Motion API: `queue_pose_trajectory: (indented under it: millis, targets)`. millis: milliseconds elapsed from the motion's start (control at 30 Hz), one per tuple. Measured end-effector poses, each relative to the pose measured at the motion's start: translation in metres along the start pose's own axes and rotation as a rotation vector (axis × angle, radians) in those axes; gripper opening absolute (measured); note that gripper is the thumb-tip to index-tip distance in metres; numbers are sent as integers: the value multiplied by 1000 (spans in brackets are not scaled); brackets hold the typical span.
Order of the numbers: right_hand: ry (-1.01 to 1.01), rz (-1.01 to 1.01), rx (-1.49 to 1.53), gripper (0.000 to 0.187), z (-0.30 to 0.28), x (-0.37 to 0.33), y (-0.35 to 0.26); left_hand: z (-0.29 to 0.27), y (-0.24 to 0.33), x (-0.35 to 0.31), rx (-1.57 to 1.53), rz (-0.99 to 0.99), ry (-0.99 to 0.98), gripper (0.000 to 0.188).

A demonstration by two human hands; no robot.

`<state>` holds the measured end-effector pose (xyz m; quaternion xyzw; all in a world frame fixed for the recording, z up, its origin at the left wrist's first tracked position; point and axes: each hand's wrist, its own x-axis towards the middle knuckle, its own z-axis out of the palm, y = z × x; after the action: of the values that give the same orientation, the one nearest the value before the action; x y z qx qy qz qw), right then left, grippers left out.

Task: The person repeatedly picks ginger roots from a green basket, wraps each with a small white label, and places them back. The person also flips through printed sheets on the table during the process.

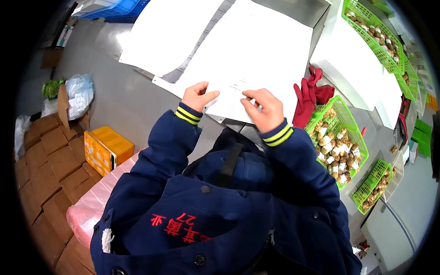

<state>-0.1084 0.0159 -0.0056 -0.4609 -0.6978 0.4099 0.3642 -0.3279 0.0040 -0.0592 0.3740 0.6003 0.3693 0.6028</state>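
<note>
Both my hands are over a large white sheet [270, 50] with small print, near its front edge. My left hand [196, 97] is at the edge on the left, its thumb pointing right and apart from the bent fingers. My right hand [266, 110] hovers over the sheet to the right, with thumb and forefinger bent and a gap between their tips. I see nothing held in either hand. Another white sheet [169, 34] lies to the left, with a printed strip [201, 39] showing between the two.
Dark red gloves [308, 98] lie right of the sheet, beside a green basket [362, 142] of brown-and-white mushrooms [337, 156] with white bands. More green baskets [373, 178] stand further right. An orange crate [123, 142] and brown cardboard boxes [59, 156] are on the left.
</note>
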Motion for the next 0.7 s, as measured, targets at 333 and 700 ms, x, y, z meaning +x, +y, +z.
queue_pose_trajectory:
  millis: [333, 700]
  targets:
    - [101, -314, -247, 18, 11, 17, -8, 36, 46, -31, 43, 255, 3, 16]
    - [109, -417, -321, 18, 2, 15, -18, 43, 63, -41, 266, 376, -5, 16]
